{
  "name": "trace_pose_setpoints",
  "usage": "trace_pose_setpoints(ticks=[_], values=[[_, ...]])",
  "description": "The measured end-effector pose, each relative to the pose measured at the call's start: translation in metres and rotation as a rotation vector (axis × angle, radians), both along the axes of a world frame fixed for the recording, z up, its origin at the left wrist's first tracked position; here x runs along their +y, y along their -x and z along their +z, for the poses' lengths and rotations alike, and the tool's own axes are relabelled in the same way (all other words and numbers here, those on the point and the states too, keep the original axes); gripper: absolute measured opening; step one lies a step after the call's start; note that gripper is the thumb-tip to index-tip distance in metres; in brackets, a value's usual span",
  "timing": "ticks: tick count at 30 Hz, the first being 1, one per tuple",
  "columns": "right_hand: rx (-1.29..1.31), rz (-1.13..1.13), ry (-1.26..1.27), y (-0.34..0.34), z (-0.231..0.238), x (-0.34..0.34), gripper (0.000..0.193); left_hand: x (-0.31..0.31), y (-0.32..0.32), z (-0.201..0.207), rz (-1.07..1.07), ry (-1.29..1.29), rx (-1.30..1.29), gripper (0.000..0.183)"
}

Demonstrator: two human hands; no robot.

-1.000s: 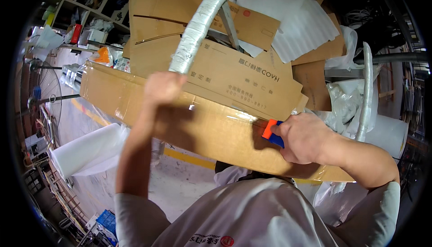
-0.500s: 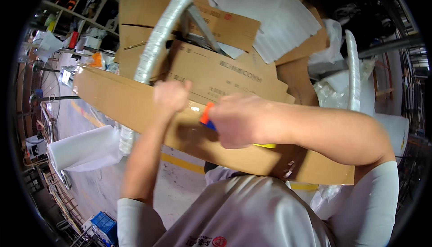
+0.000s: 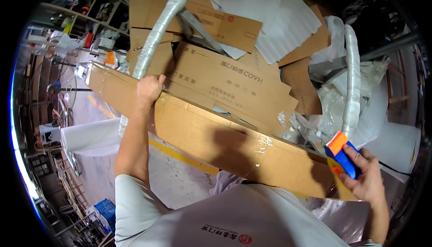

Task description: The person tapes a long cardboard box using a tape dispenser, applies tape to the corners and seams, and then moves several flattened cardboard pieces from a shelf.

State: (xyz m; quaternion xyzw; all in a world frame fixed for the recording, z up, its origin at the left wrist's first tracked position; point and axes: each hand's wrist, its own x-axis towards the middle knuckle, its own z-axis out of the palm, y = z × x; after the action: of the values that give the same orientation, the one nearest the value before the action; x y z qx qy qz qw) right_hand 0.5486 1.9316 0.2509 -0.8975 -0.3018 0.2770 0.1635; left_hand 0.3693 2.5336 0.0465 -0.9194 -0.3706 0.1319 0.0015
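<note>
Cubbyhole shelving (image 3: 96,11) is filling the upper-left background, and flattened cardboard sheets (image 3: 225,74) are lying beyond a long cardboard carton (image 3: 198,127). The carton is resting across the left film-wrapped bar (image 3: 159,31), its left end jutting past that bar and its right end stopping near the right film-wrapped bar (image 3: 352,85). Its long body is standing folded into shape, and clear tape (image 3: 265,143) is already crossing its upper long edge right of the middle; how much is remaining untaped, the view is not showing. The left hand (image 3: 150,89) is gripping that edge, fingers curled over it. The right hand (image 3: 370,177) is clasping a blue-and-orange tape dispenser (image 3: 345,159) at the carton's right end; whether the dispenser is touching cardboard is staying unclear.
</note>
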Motion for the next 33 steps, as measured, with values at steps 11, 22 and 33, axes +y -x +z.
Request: trace_pose_setpoints(ticks=[11, 22, 33], values=[[-0.052, 0.32, -0.579, 0.046, -0.037, 0.071, 0.075, -0.109, -0.021, 0.001, -0.256, 0.345, -0.101, 0.051], [-0.278, 0.562, -0.693, 0.056, -0.04, 0.109, 0.073, -0.221, -0.005, 0.059, -0.124, 1.49, -0.678, 0.049], [-0.341, 0.606, -0.614, 0.061, -0.047, 0.123, 0.072, -0.255, 0.023, 0.154, -0.498, 0.88, -0.838, 0.024]])
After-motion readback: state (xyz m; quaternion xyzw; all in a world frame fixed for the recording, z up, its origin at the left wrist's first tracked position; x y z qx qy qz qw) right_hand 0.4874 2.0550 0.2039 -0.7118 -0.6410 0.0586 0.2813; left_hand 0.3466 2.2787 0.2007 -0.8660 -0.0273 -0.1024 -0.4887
